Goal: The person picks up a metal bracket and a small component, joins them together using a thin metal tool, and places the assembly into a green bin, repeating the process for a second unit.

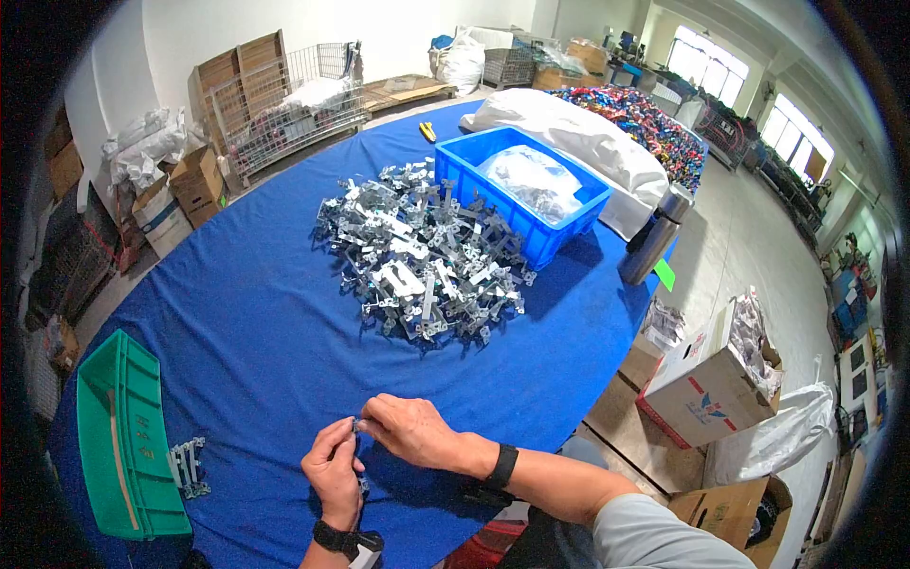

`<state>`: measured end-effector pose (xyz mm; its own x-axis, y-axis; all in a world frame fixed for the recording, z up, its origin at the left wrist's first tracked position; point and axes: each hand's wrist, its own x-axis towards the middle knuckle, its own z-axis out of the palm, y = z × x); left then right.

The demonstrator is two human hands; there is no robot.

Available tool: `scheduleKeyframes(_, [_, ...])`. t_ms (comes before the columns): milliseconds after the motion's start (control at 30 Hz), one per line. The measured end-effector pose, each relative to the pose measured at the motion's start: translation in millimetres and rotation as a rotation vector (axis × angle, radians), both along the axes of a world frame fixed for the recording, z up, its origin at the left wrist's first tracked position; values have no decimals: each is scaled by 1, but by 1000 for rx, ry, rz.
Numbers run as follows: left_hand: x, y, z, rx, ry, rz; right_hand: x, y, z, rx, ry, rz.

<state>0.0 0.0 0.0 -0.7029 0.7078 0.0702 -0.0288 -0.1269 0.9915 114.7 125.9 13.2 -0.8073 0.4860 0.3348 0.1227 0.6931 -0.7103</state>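
Observation:
Both of my hands meet above the near part of the blue tablecloth (pixel 256 332). My left hand (pixel 334 469) is closed, its thumb and fingers pinching a small metal bracket (pixel 355 426), mostly hidden by the fingers. From the right, my right hand (pixel 408 431) pinches the same piece at its upper end. A big heap of similar silvery brackets (pixel 427 270) lies beyond my hands. Several more brackets (pixel 191 467) lie in a short row at the left, beside a green plastic bin (pixel 156 465).
Behind the heap stands a blue bin (pixel 540 237) containing a clear plastic bag (pixel 531 180). A steel flask (pixel 656 237) is at the table's right edge, near a green tag (pixel 664 275). A yellow-handled tool (pixel 427 132) lies at the back. Cardboard boxes (pixel 711 379) stand on the floor to the right.

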Motion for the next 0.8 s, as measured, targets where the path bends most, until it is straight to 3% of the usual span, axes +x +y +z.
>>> scheduleKeyframes(100, [0, -2, 3, -23, -44, 26, 0, -3, 5, 49, 7, -26])
scheduleKeyframes(167, [0, -1, 2, -17, -51, 20, 1, -5, 13, -80, 106, -21])
scheduleKeyframes(367, [0, 0, 0, 10, -34, 17, 1, 0, 4, 56, 56, -9])
scheduleKeyframes(800, [3, 1, 6, -13, -45, 15, 0, -3, 10, -27, 100, -48])
